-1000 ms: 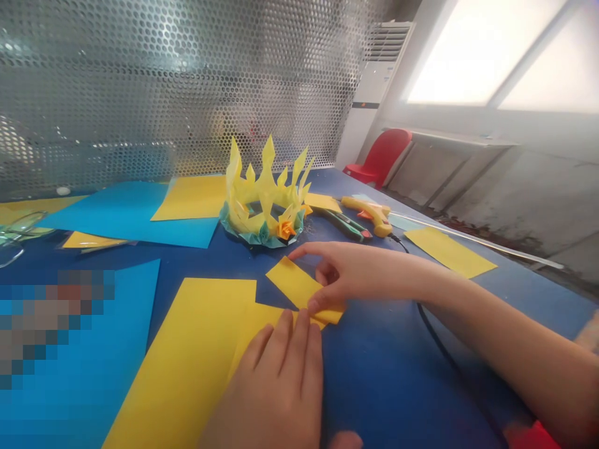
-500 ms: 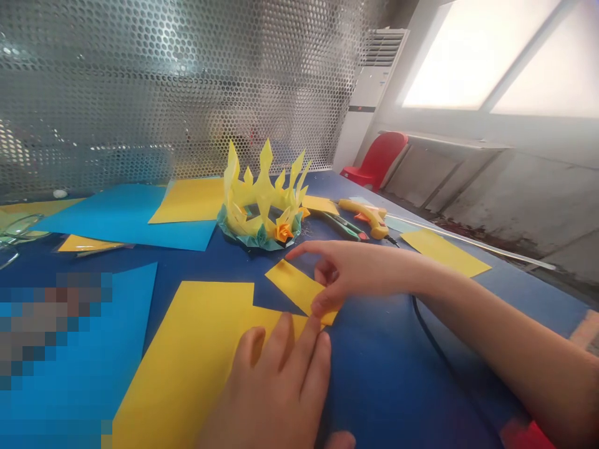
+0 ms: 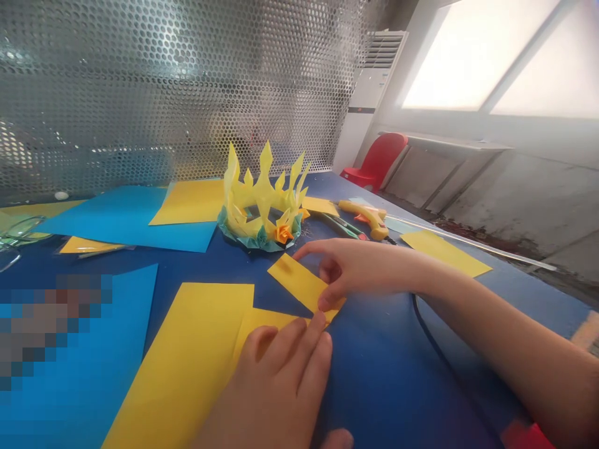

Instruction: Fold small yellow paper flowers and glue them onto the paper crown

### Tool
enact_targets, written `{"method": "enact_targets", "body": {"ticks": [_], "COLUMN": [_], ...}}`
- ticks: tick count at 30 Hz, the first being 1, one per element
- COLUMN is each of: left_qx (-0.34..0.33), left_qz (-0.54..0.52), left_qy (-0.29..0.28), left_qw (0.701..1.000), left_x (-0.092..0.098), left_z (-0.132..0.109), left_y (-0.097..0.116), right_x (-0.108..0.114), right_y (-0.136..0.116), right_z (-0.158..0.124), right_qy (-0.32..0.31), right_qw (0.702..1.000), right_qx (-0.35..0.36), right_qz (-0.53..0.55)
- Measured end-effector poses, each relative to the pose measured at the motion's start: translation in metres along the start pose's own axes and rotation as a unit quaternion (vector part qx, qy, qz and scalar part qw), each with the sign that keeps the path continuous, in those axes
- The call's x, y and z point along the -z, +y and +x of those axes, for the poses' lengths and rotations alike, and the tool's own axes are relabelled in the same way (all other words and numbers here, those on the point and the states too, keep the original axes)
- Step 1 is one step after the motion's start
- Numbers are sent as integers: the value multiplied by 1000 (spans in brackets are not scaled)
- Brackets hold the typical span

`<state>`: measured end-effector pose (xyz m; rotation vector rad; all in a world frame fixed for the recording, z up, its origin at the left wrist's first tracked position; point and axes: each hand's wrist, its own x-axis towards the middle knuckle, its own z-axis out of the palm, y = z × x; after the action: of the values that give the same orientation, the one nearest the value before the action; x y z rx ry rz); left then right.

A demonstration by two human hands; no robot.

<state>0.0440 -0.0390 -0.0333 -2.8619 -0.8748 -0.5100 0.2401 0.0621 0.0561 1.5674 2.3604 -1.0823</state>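
My left hand lies flat with its fingers stretched out over a yellow paper piece beside a larger yellow sheet. Close to its fingertips, my right hand reaches in from the right. Its thumb rests on a small yellow paper strip, and its index finger reaches along the strip's far edge; the other fingers are curled. Part of the strip is hidden under the right hand. Beyond the hands stands a pale yellow paper crown with a teal base and an orange paper flower.
A yellow glue gun with a dark cord lies behind my right hand, beside a green-handled tool. Blue sheets and another yellow paper lie about. A perforated metal panel rises behind; a red chair stands beyond.
My right hand and the small yellow strip have shifted slightly to the right. The fingers of my left hand have moved a little and stay over the paper.
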Motion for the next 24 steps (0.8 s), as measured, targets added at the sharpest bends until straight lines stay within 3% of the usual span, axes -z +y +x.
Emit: {"method": "enact_targets", "body": {"ticks": [9,18,24], "left_qx": [-9,-3,25], "left_qz": [-9,-25,-49], "left_qy": [-1,-6,-13], "left_qw": [1000,1000,998], "left_x": [-2,1,0], "left_z": [0,0,-1], "left_y": [-1,-2,1], "right_x": [4,5,17], "right_y": [2,5,11], "right_z": [-2,-2,-10], "right_qy": [-30,1,3], "right_qw": [999,999,998], "right_qx": [5,-20,-19], "right_qz": [24,-44,-59]}}
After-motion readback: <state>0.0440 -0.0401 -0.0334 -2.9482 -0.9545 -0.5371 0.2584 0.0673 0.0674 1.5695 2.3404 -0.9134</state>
